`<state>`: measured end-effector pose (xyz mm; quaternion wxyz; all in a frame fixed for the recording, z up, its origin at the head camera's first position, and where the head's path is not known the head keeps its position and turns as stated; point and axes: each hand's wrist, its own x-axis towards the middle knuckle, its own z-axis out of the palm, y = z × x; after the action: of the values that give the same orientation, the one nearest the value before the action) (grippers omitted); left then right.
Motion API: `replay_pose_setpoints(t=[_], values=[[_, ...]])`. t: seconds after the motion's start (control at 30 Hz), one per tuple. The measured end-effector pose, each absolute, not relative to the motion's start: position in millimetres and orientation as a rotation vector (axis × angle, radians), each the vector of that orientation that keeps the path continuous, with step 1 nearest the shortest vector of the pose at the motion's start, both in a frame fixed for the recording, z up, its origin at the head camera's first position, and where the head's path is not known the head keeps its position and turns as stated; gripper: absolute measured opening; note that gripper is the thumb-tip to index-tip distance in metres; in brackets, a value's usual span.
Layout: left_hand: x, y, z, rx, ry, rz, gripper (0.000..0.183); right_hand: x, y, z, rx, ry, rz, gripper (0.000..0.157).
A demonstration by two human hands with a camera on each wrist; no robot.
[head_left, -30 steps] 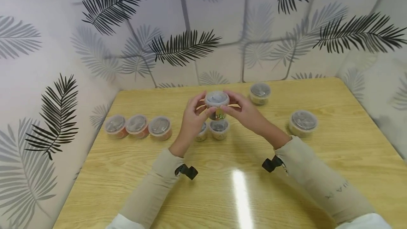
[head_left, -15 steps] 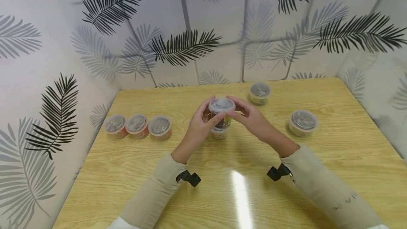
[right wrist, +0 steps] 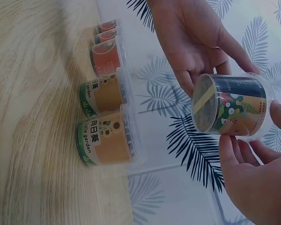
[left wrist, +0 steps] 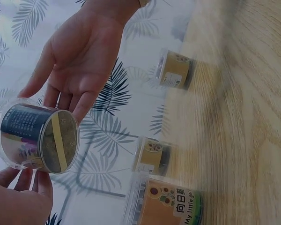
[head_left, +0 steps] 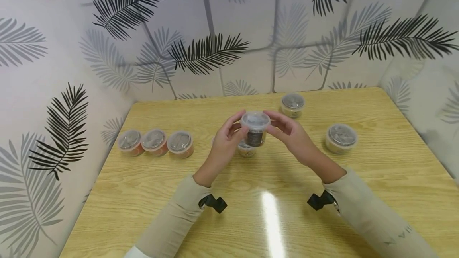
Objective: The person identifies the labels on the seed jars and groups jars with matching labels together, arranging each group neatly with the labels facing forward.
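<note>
My left hand [head_left: 226,138] and right hand [head_left: 287,135] hold a clear-lidded plastic tub [head_left: 255,122] between their fingers and thumbs, one hand on each side, raised over the wooden table. Its dark printed panel faces me in the head view. Colourful plant artwork on its label [right wrist: 239,110] and a pale strip across its round base [left wrist: 60,140] show in the wrist views. Below the held tub, a sunflower-label tub [head_left: 246,150] stands on the table, partly covered by it. A neighbouring sunflower tub [right wrist: 103,96] is mostly hidden behind my left hand in the head view.
Three orange tubs [head_left: 180,144] stand in a row at the left of the wooden table [head_left: 143,202]. One lidded tub [head_left: 293,104] is at the back, another [head_left: 341,138] at the right. A leaf-patterned wall [head_left: 251,23] rises behind the table.
Both hands have carried the tub a little to the right and nearer to me. The tub has turned, bringing its dark panel to the front.
</note>
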<state>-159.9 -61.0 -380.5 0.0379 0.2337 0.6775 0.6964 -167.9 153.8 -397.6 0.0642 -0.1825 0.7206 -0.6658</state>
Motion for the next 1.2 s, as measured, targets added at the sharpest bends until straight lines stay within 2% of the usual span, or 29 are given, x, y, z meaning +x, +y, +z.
replay_pose_setpoints(t=[0.27, 0.53, 0.87, 1.2], values=[[-159, -56, -384, 0.74, 2.003, 2.106, 0.058, -164, 152, -401, -0.623, 2.047, -2.049, 0.056], [-155, -53, -383, 0.749, 2.017, 2.022, 0.059, -160, 150, -402, -0.624, 1.987, -2.08, 0.058], [-153, -58, -381, 0.757, 2.093, 2.021, 0.046, -161, 157, -404, -0.553, 2.136, -2.08, 0.053], [-154, -58, -382, 0.751, 2.079, 2.058, 0.045, -159, 160, -404, -0.552, 2.198, -2.076, 0.047]])
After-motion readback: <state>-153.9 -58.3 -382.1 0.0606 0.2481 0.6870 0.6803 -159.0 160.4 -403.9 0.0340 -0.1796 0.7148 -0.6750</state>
